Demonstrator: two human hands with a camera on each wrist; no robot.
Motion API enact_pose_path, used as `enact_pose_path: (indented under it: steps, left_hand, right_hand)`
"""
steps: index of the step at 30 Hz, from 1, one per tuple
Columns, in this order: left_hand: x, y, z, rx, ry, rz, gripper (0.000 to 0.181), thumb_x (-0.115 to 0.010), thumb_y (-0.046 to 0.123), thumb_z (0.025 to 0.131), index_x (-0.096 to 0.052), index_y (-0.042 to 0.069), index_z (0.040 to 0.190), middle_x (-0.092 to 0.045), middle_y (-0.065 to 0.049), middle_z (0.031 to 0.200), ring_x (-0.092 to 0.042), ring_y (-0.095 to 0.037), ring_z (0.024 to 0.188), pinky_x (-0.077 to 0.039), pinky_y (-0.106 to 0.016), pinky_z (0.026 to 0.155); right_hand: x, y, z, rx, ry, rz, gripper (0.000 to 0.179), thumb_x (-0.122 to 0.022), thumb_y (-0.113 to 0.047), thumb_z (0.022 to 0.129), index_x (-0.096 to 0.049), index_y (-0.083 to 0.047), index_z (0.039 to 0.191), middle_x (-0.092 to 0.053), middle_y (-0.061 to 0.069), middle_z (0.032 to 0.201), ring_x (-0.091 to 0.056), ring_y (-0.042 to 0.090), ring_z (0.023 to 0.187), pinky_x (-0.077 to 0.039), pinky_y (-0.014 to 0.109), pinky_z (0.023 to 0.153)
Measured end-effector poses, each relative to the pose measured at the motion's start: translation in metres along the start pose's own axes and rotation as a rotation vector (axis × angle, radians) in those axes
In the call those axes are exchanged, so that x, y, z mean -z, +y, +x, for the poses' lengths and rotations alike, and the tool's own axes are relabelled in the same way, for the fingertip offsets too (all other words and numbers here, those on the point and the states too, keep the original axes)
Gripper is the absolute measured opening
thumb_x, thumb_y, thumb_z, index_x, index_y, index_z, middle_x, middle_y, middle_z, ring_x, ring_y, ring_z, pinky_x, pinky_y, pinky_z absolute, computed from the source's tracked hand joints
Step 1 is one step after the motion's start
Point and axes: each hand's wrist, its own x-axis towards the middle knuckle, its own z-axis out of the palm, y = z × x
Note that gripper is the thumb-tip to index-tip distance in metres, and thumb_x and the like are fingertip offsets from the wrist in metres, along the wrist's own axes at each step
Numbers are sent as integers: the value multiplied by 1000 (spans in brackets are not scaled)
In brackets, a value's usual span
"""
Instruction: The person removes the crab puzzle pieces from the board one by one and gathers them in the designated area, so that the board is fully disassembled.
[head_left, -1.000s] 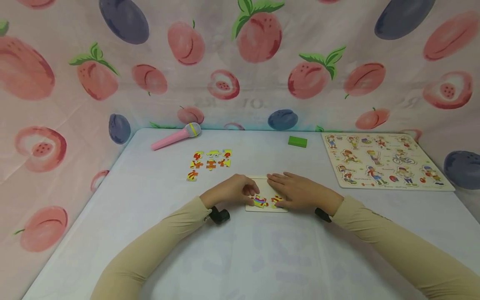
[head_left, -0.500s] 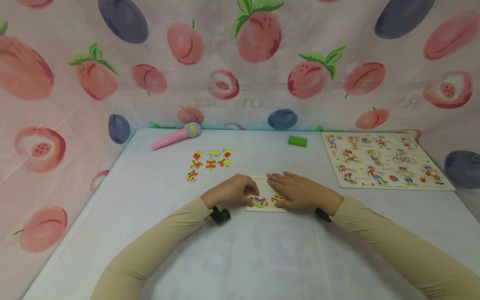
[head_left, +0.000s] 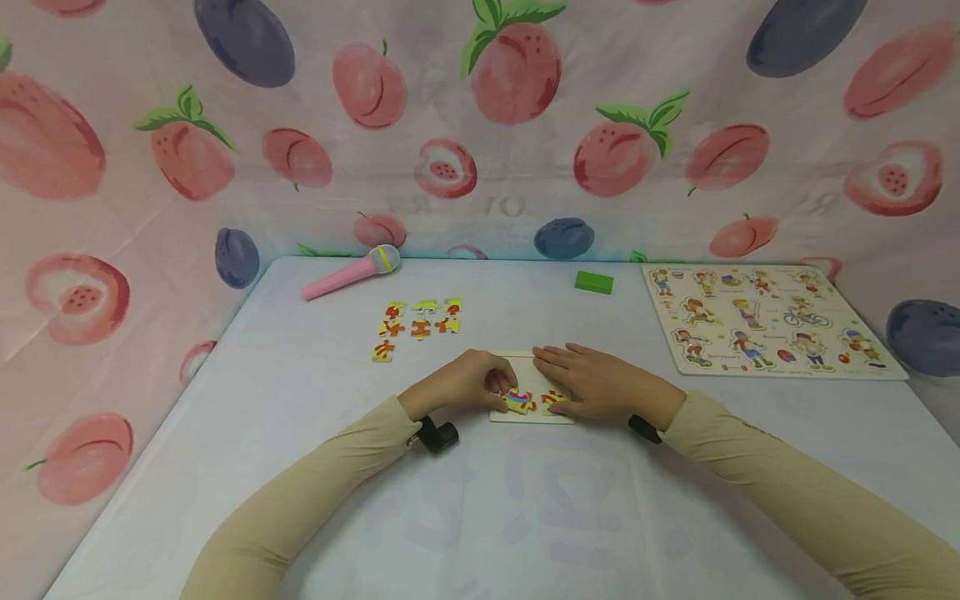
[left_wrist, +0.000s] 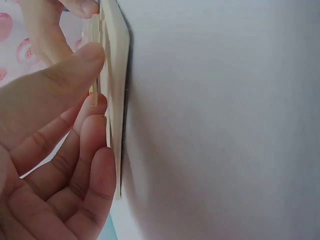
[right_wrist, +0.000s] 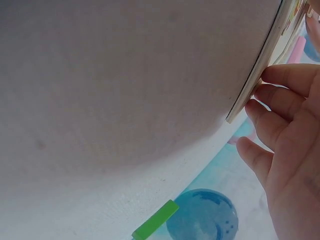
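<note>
A small wooden puzzle tray (head_left: 531, 375) lies on the table between both hands. My left hand (head_left: 467, 381) pinches a jigsaw piece (head_left: 517, 401) with a rainbow stripe, low over the tray's lower left. In the left wrist view the thumb presses one face of that jigsaw piece (left_wrist: 94, 98), with fingertips behind it along the tray (left_wrist: 118, 65). My right hand (head_left: 600, 383) rests over the tray's right side, fingers extended, its thumb by a second jigsaw piece (head_left: 552, 401) in the lower right. The right wrist view has its fingertips at the tray's edge (right_wrist: 249, 92).
Several loose jigsaw pieces (head_left: 421, 328) lie in rows left of the tray. Behind them is a pink toy microphone (head_left: 351, 275). A green block (head_left: 594, 282) sits at the back, and a large picture puzzle board (head_left: 750, 360) lies at right. A fruit-print cloth (head_left: 480, 225) backs the table.
The rainbow jigsaw piece has shifted and turned very slightly in my left fingers. Both hands otherwise stay where they were.
</note>
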Motion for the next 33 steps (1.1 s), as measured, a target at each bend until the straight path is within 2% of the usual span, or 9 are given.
enact_pose_path:
  steps: [4,9,17,21,25,33]
  left_hand:
    - [4,-2,-5,35,41,-13,26,-80,15,74,-67,10,96,-64,2,85,-57,-6,76,-48,-17,71]
    - [18,-10,-16,47,139,-41,26,-80,13,73,-68,8,95,-65,0,82,-57,-6,75,-49,-18,70]
    - [49,-37,-43,86,298,-99,28,-81,10,71,-68,4,95,-66,-6,84,-60,-11,77,-51,-23,72]
    - [62,-52,-55,134,356,-91,28,-80,9,71,-68,3,96,-66,-8,85,-59,-13,77,-50,-22,72]
    - [71,-64,-64,186,376,-43,27,-79,9,73,-69,3,98,-67,-9,86,-59,-13,78,-49,-22,72]
    - [75,-81,-72,270,340,-35,29,-79,8,73,-68,0,98,-67,-11,88,-60,-13,77,-49,-21,71]
  right_hand:
    - [-1,0,1,-6,-6,-1,72,-51,-46,92,-31,0,145,-27,13,154,-29,29,141,-25,48,113]
    - [-1,0,2,-14,-20,-15,73,-50,-48,93,-30,-2,145,-27,12,154,-28,27,142,-25,47,113]
    - [0,0,2,-7,-20,-13,73,-50,-47,93,-30,-1,146,-27,12,154,-27,27,142,-25,47,114]
    - [-3,2,2,-6,-16,-34,73,-50,-47,93,-30,-2,146,-27,12,154,-28,27,142,-25,46,114]
    - [-5,3,2,-13,-19,-41,73,-48,-49,93,-29,-3,146,-26,10,155,-26,25,143,-25,45,114]
    - [-4,3,1,-15,-21,-30,73,-48,-49,93,-29,-3,146,-25,10,155,-26,26,143,-25,46,114]
